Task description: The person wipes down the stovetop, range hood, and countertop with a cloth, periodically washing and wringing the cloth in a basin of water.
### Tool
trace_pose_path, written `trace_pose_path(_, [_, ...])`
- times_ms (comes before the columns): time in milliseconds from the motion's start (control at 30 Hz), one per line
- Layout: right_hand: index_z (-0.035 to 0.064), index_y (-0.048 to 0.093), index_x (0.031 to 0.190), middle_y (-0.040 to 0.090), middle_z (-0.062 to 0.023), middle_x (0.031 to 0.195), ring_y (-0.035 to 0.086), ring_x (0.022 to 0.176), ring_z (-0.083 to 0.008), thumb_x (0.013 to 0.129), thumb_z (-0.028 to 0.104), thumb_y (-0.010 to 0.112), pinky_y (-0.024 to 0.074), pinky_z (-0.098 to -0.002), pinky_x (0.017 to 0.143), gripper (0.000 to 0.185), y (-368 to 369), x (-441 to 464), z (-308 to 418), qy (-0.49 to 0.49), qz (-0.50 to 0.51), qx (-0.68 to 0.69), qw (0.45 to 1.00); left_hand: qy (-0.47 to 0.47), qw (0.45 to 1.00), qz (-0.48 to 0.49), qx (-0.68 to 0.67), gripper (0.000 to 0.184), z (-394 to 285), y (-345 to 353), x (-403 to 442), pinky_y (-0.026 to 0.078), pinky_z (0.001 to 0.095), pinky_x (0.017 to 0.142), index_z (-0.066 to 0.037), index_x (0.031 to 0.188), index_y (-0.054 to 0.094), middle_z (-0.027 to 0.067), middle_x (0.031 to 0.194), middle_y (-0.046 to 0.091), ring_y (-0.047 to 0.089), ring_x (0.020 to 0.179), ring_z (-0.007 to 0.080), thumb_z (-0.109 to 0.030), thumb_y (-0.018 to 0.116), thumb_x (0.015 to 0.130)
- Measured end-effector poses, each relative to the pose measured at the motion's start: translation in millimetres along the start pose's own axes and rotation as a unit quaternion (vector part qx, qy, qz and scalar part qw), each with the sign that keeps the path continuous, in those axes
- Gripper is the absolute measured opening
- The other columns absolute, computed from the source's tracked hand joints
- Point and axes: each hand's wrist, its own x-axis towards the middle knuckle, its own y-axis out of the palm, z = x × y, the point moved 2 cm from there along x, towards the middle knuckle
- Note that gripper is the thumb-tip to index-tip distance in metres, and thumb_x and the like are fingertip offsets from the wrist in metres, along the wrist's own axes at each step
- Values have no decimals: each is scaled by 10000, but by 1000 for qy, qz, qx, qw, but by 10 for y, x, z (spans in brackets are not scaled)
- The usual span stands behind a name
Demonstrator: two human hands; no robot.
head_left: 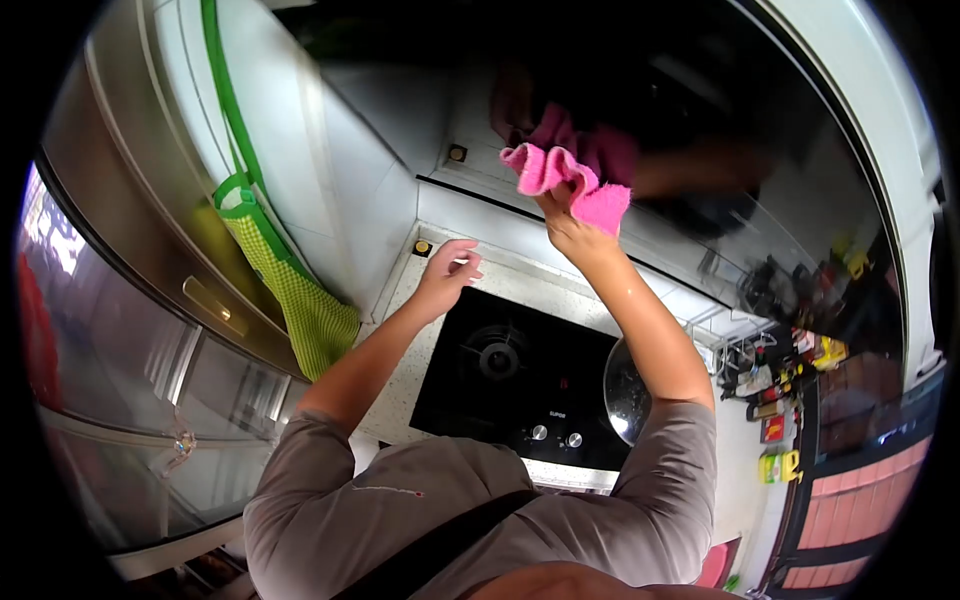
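Observation:
My right hand [582, 234] is raised and gripping a bunched pink cloth [545, 168]. The cloth lies against, or very close to, a glossy black panel [420, 100] above the stove, which mirrors the cloth and my arm. Fingers of that hand are partly covered by the folds. Lower and to the left, my left hand [449, 274] hangs near the rear left corner of the black gas stove [530, 350]. Its fingers are loosely bent and apart, with nothing visible in them.
A shiny round pan or lid [624, 395] sits on the stove's right side, partly behind my right arm. A green checked apron [300, 300] hangs at left beside a metallic cabinet [130, 250]. Bottles and a rack [745, 350] line the right counter.

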Motion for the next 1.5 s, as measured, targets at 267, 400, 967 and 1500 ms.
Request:
trace_pose_path(267, [10, 538, 1231, 480, -66, 1350, 306, 1353, -192, 862, 247, 434, 202, -335, 1136, 451, 1740, -161, 961, -293, 189, 46, 936, -38, 998, -3, -42, 301, 401, -213, -278, 474, 239, 678, -34, 1186, 496, 45, 952, 572, 606, 801, 127, -131, 573, 912])
trace_pose_path(400, [13, 463, 1312, 437, -60, 1395, 279, 1367, -192, 887, 238, 382, 150, -332, 1150, 488, 1676, 100, 1153, -275, 284, 25, 918, -87, 996, -23, -29, 285, 567, -322, -486, 477, 245, 682, -38, 1175, 501, 45, 943, 574, 599, 798, 122, -144, 567, 919])
trace_pose_path(967, [92, 570, 1211, 568, -28, 1242, 472, 1223, -153, 846, 206, 467, 261, -313, 1122, 397, 1704, -148, 1079, -150, 60, 133, 978, -138, 990, 17, 2, 370, 571, -258, -675, 514, 291, 724, -26, 1220, 491, 120, 1054, 609, 639, 851, 189, -246, 564, 932])
trace_pose_path(1500, [-92, -54, 1419, -120, -303, 1482, -69, 1403, -387, 997, 213, 283, -25, -465, 1137, 620, 414, -2342, -1709, 668, -396, 100, 622, -176, 970, 122, 119, 335, 345, 232, -636, 499, 310, 777, -35, 1229, 483, 117, 1090, 592, 620, 891, 192, -220, 510, 950])
